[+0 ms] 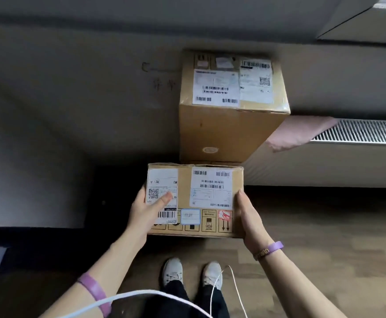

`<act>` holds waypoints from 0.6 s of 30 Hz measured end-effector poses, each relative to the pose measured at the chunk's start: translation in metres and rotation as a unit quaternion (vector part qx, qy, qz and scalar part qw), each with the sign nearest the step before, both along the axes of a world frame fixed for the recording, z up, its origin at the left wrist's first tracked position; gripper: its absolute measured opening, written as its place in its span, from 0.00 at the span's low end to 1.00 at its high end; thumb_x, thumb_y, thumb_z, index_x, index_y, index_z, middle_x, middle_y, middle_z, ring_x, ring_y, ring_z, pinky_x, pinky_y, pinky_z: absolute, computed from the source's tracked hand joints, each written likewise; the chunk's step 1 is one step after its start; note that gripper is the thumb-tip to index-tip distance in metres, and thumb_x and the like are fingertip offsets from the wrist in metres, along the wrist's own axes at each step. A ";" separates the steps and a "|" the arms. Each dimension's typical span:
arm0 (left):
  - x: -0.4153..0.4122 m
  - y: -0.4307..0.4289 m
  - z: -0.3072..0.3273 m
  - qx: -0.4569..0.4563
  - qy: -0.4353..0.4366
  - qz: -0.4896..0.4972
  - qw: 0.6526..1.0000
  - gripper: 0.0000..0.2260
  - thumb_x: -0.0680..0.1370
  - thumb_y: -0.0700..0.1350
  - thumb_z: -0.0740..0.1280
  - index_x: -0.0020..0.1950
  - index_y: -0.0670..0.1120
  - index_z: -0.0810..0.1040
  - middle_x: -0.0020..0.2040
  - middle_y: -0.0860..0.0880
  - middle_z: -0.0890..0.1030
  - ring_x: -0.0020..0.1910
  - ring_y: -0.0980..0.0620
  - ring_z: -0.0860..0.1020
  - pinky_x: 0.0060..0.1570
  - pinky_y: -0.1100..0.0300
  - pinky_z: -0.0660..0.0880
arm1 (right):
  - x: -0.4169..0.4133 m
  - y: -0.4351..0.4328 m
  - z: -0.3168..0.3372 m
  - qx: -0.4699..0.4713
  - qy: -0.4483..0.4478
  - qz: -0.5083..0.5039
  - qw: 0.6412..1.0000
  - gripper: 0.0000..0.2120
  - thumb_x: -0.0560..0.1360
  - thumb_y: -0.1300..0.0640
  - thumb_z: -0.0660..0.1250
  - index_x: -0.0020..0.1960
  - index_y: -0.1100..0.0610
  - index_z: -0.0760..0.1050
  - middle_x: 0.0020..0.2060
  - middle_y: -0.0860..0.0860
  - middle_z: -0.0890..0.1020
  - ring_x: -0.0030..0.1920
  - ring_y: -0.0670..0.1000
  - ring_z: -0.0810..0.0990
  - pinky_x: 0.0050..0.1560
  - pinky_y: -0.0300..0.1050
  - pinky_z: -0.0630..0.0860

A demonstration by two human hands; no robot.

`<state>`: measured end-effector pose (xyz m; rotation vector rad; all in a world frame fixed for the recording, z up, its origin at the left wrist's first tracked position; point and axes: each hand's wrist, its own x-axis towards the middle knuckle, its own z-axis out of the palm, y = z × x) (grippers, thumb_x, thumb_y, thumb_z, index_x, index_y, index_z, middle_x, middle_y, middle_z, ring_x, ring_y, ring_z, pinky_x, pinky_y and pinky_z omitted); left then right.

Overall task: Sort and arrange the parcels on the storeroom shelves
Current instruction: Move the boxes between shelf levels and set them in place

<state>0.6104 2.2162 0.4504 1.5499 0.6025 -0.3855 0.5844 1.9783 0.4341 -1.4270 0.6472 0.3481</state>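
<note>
**Small parcel carried in both hands, before the tall one**

The person holds the small parcel (185, 196) off the wooden floor (325, 249), just in front of the tall parcel (228, 131) by the wall. The left hand (145, 213) grips its left edge, thumb (164, 199) laid across the top. The right hand (249, 219) clasps the right side, fingers hidden underneath. Gripping opposite sides likely keeps the load level. It is a brown cardboard box with white shipping labels (211, 187), barcodes, a QR code and printed handling symbols along the near edge.
</note>
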 end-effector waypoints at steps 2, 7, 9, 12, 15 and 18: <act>0.013 -0.004 -0.035 0.005 0.013 0.004 1.000 0.24 0.70 0.51 0.75 0.64 0.56 0.74 0.53 0.57 0.82 0.51 0.59 0.81 0.39 0.64 0.78 | 0.013 -0.005 -0.033 0.010 0.011 -0.004 1.000 0.22 0.74 0.36 0.56 0.58 0.45 0.79 0.59 0.48 0.82 0.61 0.47 0.80 0.66 0.54 0.73; 0.035 -0.013 -0.124 0.032 0.034 -0.005 0.999 0.28 0.62 0.60 0.75 0.60 0.62 0.72 0.52 0.63 0.80 0.52 0.65 0.77 0.49 0.62 0.73 | 0.038 -0.020 -0.118 0.011 0.025 0.014 1.000 0.20 0.75 0.33 0.57 0.59 0.39 0.79 0.58 0.42 0.83 0.60 0.45 0.80 0.63 0.50 0.74; 0.037 -0.019 -0.158 0.043 0.046 -0.011 0.998 0.29 0.63 0.61 0.75 0.62 0.60 0.72 0.54 0.62 0.80 0.54 0.62 0.77 0.53 0.59 0.73 | 0.043 -0.025 -0.149 0.011 0.031 0.017 0.999 0.21 0.73 0.31 0.58 0.59 0.40 0.78 0.57 0.43 0.83 0.59 0.44 0.81 0.60 0.48 0.74; 0.039 -0.028 -0.198 0.055 0.060 -0.018 0.997 0.24 0.63 0.61 0.74 0.57 0.63 0.72 0.52 0.63 0.79 0.53 0.61 0.76 0.42 0.65 0.71 | 0.044 -0.032 -0.191 0.007 0.049 0.010 0.999 0.21 0.70 0.29 0.59 0.56 0.37 0.79 0.55 0.40 0.84 0.56 0.40 0.81 0.55 0.43 0.74; 0.039 -0.035 -0.235 0.067 0.084 -0.030 0.994 0.29 0.66 0.59 0.74 0.64 0.58 0.70 0.57 0.60 0.77 0.58 0.54 0.75 0.41 0.62 0.71 | 0.039 -0.040 -0.229 0.017 0.071 0.001 0.997 0.21 0.69 0.29 0.59 0.55 0.36 0.79 0.54 0.39 0.84 0.56 0.40 0.82 0.59 0.45 0.75; 0.039 -0.041 -0.268 0.069 0.093 -0.036 0.993 0.32 0.68 0.56 0.75 0.70 0.53 0.69 0.62 0.53 0.78 0.61 0.51 0.76 0.57 0.54 0.72 | 0.036 -0.047 -0.263 0.015 0.102 0.003 0.995 0.25 0.73 0.32 0.58 0.63 0.43 0.77 0.59 0.42 0.82 0.61 0.44 0.80 0.68 0.51 0.71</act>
